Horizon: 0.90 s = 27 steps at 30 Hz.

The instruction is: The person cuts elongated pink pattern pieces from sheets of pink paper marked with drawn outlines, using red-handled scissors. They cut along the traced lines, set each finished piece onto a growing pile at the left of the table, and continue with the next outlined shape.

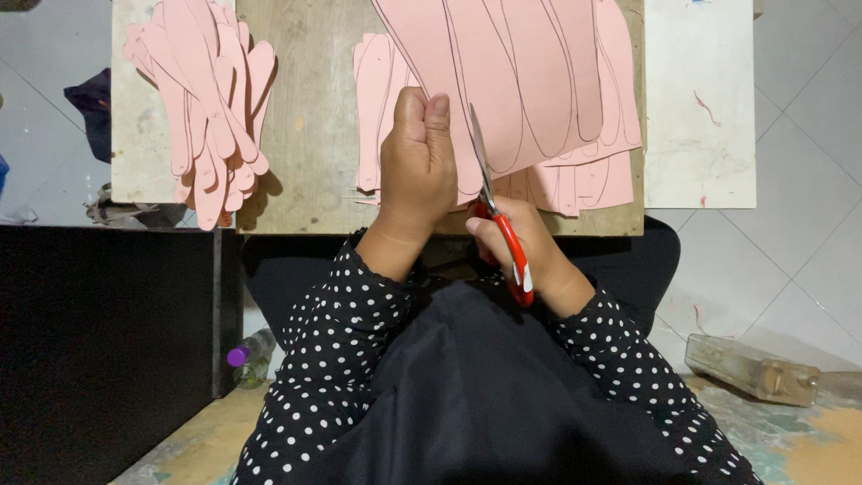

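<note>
Pink foam sheet (530, 81) marked with long outlined shapes sits at upper centre, over a wooden board (310, 135) — the left hand (415, 162) pinches its lower edge, fingers clamped on it. Just right, the right hand (521, 247) grips red-handled scissors (499, 216), blades in the sheet. Cut pink strips (211, 99) pile at upper left.

pink sheet (530, 81) with traced outlines, held up over bench's near edge; red-handled scissors (503, 224) blades cutting into it
</note>
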### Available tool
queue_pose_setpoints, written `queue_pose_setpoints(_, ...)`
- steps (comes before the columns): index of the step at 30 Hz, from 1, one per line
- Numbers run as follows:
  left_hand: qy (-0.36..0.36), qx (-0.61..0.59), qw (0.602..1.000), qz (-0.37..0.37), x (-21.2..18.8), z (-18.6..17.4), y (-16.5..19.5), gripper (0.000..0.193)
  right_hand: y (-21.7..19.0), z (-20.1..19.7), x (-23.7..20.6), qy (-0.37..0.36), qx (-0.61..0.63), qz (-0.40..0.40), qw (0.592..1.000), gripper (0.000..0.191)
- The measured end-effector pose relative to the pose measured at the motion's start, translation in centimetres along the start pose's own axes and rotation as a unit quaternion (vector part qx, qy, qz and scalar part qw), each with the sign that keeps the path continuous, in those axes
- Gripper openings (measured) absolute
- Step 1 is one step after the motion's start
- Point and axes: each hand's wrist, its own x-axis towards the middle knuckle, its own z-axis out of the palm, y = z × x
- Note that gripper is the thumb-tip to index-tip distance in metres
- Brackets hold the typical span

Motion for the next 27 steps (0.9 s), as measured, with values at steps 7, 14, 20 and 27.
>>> queue_pose_setpoints(7,0.011,-0.003,1.000,-0.007,-0.1,0.3,-0.4,0.024,0.5,0.5,-0.1,0.016,0.038,0.007,0.999,0.023)
queue_pose_setpoints(14,0.026,-0.014,1.000,0.004,-0.2,0.5,-0.9,0.025,0.2,0.6,0.0,0.032,0.007,0.031,0.999,0.027)
queue_pose_setpoints(20,0.014,-0.043,0.999,0.001,-0.2,0.0,-1.0,0.025,0.2,-0.2,0.2,-0.012,0.005,0.044,0.999,0.019)
queue_pose_setpoints(27,-0.005,-0.045,0.999,-0.011,-0.3,-0.2,-0.3,0.026,0.4,-0.1,0.2,-0.057,0.122,0.030,0.990,0.020)
